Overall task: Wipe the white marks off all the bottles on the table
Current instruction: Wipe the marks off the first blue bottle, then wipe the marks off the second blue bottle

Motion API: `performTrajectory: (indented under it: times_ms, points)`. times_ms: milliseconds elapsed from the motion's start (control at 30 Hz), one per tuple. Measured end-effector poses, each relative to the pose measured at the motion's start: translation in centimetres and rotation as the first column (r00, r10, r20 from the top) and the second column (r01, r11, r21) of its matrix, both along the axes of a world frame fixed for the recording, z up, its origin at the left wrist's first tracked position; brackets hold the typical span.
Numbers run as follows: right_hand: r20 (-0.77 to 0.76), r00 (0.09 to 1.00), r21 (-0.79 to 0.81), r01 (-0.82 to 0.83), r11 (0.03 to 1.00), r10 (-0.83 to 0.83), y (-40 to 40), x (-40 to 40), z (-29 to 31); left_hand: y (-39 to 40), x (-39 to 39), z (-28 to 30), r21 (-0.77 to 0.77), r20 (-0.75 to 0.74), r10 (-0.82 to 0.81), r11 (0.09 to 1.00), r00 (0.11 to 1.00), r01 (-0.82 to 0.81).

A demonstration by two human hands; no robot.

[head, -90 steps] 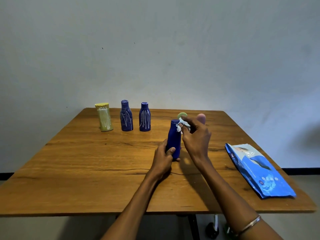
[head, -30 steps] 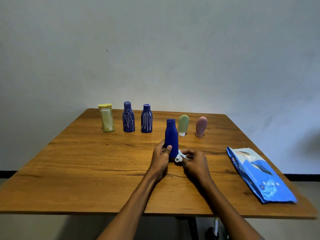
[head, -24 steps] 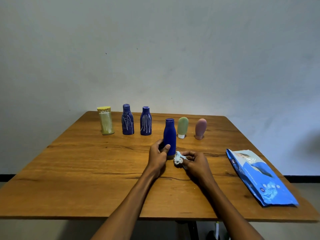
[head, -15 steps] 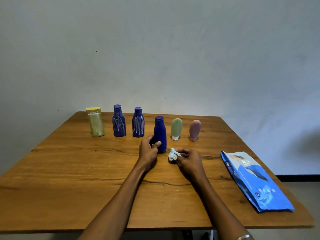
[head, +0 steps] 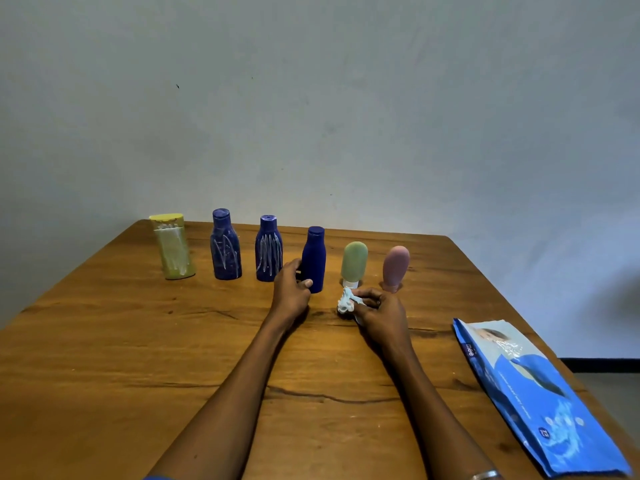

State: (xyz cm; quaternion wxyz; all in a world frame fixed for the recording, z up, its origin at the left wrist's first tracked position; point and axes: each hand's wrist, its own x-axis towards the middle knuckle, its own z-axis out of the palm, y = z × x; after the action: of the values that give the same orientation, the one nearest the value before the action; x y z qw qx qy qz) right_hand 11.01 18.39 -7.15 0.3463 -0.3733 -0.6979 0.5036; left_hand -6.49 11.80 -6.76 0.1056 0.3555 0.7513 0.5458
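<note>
A: Where was the clean blue bottle (head: 313, 259)?

B: Upright on the desk (head: 104, 358), fourth in the back row. The left hand (head: 291, 291) was wrapped around its lower body, thumb on the front.

A: And the right hand (head: 382, 313)?

B: Resting on the desk, fingers pinching a crumpled white wipe (head: 346, 301), just in front of the green tube (head: 353, 263).

A: Remaining items?

B: Left of the clean bottle: two blue bottles (head: 225, 244) (head: 268, 249) and a yellow bottle (head: 172, 247), all streaked white. Right: a pink tube (head: 395, 268). A blue wipes pack (head: 533, 396) lay flat near the right edge.
</note>
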Motion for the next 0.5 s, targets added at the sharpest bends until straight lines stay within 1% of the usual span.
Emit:
performTrajectory:
  times_ms: [200, 500]
  points:
    - [-0.001, 1.000, -0.005, 0.005, 1.000, -0.005, 0.5, -0.2, -0.4, 1.0, 0.0, -0.3, -0.008, -0.041, 0.081, 0.997, 0.996, -0.081]
    - [-0.004, 1.000, 0.005, 0.006, 1.000, -0.006, 0.8, -0.4, -0.8, 1.2, -0.2, -0.6, -0.025, -0.042, 0.105, 0.994, 0.994, -0.106]
